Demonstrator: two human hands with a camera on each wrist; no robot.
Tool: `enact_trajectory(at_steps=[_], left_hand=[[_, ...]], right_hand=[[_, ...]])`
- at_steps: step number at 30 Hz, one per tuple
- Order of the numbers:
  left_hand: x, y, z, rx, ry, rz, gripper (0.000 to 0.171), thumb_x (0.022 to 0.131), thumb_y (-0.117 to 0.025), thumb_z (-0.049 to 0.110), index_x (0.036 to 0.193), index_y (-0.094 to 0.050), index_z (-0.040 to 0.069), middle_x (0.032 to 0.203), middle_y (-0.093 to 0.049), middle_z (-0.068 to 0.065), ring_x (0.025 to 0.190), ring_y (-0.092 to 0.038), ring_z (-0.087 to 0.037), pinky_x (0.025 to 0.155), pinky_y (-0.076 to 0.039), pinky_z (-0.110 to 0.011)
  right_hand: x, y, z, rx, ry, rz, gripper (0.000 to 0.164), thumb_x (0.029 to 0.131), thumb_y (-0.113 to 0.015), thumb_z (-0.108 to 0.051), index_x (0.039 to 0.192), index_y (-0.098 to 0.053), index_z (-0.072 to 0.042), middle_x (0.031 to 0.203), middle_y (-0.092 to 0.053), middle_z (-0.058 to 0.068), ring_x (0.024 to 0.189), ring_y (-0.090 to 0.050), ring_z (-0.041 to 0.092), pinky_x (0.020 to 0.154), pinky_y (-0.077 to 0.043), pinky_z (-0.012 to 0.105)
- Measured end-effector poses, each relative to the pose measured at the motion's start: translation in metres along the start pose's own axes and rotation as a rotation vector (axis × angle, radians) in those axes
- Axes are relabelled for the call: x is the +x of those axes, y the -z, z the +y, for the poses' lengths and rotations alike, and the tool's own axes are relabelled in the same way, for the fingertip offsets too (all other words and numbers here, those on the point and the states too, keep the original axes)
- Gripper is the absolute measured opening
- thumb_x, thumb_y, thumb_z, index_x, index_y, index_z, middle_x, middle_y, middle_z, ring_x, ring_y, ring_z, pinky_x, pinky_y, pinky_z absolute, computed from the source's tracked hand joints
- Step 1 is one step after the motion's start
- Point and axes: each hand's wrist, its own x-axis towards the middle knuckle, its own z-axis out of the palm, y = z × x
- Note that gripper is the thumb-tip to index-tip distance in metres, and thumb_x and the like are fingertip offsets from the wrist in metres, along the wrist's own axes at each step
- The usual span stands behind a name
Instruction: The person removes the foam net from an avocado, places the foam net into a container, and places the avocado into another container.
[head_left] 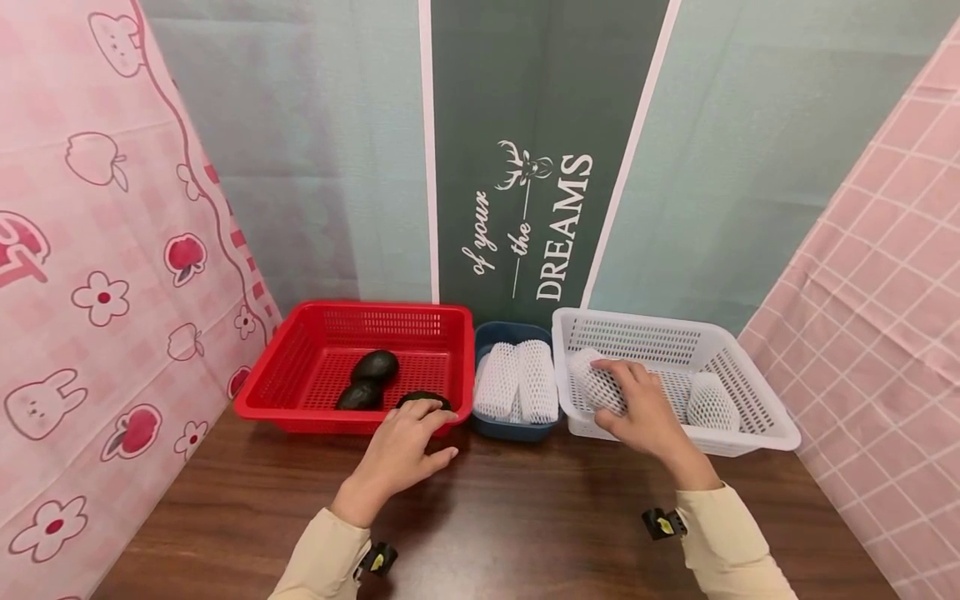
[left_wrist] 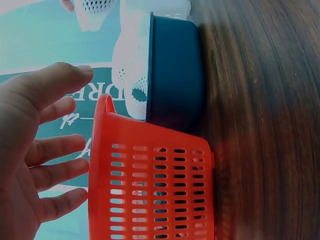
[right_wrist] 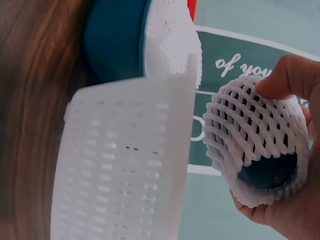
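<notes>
My left hand (head_left: 405, 442) hovers at the near rim of the red basket (head_left: 300, 423), fingers relaxed and spread. Its fingertips lie over a dark avocado (head_left: 423, 400), partly hidden; in the left wrist view nothing is seen in the hand. Two more avocados, one at the back (head_left: 375, 367) and one nearer the front (head_left: 360, 395), lie in that basket. With my right hand (head_left: 641, 408) I grip a netted avocado (right_wrist: 255, 135) above the left part of the white basket (head_left: 780, 433). White foam netting covers most of it, leaving some dark skin bare.
Between the baskets stands a blue bin (head_left: 517, 431) holding several white foam net sleeves (head_left: 517, 379). Another foam-netted fruit (head_left: 712, 402) sits at the right of the white basket. All three containers rest on a brown wooden table (head_left: 525, 517) before a printed cloth.
</notes>
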Motion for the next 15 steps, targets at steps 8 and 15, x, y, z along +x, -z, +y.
enact_trajectory(at_steps=[8,15], left_hand=[[-0.008,0.000,-0.004,0.030,-0.044,0.020,0.045,0.070,-0.079,0.033,0.109,-0.067,0.014,0.110,-0.059,-0.008,0.101,-0.054,-0.025,0.081,-0.046,-0.042],[-0.015,0.002,-0.006,0.004,-0.069,0.033,0.044,0.069,-0.080,0.032,0.107,-0.067,0.014,0.107,-0.060,-0.006,0.099,-0.054,-0.022,0.082,-0.046,-0.041]], right_hand=[[-0.005,-0.010,-0.008,0.071,0.070,0.028,0.059,0.059,-0.071,-0.010,0.116,-0.056,-0.008,0.109,-0.055,0.015,0.099,-0.050,0.035,0.081,-0.038,0.050],[-0.011,-0.017,-0.016,0.097,0.077,0.029,0.059,0.060,-0.070,-0.010,0.117,-0.056,-0.008,0.114,-0.052,0.017,0.106,-0.046,0.036,0.086,-0.035,0.053]])
